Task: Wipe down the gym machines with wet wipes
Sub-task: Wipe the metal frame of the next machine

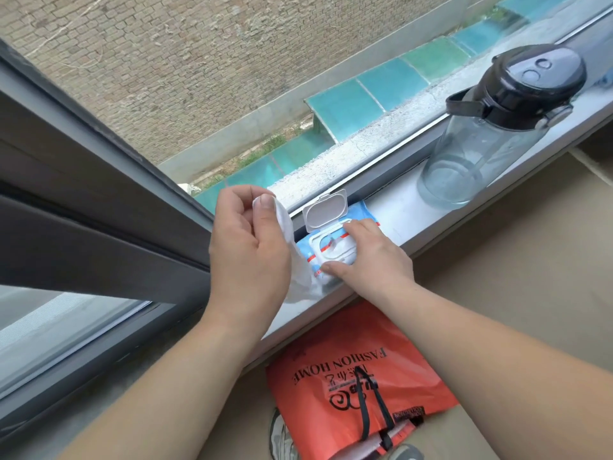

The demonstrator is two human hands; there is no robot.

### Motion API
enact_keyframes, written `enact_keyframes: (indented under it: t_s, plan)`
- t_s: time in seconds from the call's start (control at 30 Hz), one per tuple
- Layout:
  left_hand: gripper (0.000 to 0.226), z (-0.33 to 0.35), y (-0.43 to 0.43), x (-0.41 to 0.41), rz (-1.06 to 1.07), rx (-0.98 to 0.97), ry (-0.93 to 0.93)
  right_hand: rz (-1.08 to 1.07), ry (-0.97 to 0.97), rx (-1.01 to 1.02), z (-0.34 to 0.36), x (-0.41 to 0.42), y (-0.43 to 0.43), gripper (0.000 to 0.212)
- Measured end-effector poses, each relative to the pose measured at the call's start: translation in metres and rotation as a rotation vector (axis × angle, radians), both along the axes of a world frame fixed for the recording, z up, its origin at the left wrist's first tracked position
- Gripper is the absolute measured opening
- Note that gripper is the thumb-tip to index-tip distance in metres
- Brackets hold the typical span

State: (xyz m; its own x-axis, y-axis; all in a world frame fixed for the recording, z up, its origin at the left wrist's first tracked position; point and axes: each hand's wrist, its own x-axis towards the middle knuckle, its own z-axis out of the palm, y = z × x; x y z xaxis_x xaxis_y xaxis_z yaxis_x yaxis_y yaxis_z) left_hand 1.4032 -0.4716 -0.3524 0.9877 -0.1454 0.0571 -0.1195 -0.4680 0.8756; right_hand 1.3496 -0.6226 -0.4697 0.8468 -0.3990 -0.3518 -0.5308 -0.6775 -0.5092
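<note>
Sill (398,214) under both hands. Water bottle (491,134) well right of my right hand (368,254), which presses flat on the wipes pack (361,207). Left hand (248,234) pinches a wet wipe (298,273) that hangs just left of the pack. Lid (326,210) stands open. Risk: if I leave it up, the pack dries out.

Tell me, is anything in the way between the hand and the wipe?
Nothing visible. The left hand pinches the wipe, which hangs by the left end of the pack. The lid stands open, the right hand presses the pack down, and the bottle stands apart to the right on the sill.
</note>
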Motion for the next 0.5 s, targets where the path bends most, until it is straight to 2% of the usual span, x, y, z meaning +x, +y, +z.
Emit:
enact_keyframes:
  t_s: [0.1,0.2,0.23,0.37,0.43,0.5]
  plan:
    - [0.012,0.0,0.01,-0.013,-0.044,-0.02,0.182,0.013,0.006,0.16,0.01,-0.012,-0.002,0.084]
    - [0.014,0.002,0.013,-0.031,-0.153,-0.058,0.307,-0.157,-0.098,0.347,0.029,-0.043,0.001,0.062]
    - [0.014,0.007,0.012,-0.04,-0.187,-0.066,0.343,-0.217,-0.114,0.45,0.041,-0.055,0.006,0.061]
    - [0.01,0.048,-0.003,-0.077,-0.312,-0.121,0.516,-0.28,-0.219,0.812,0.119,-0.105,0.013,0.071]
    - [0.008,0.073,-0.011,-0.098,-0.392,-0.104,0.528,-0.331,-0.229,0.956,0.165,-0.137,0.006,0.057]
    - [0.008,0.099,-0.018,-0.12,-0.449,-0.109,0.514,-0.388,-0.219,1.003,0.206,-0.175,-0.001,0.039]
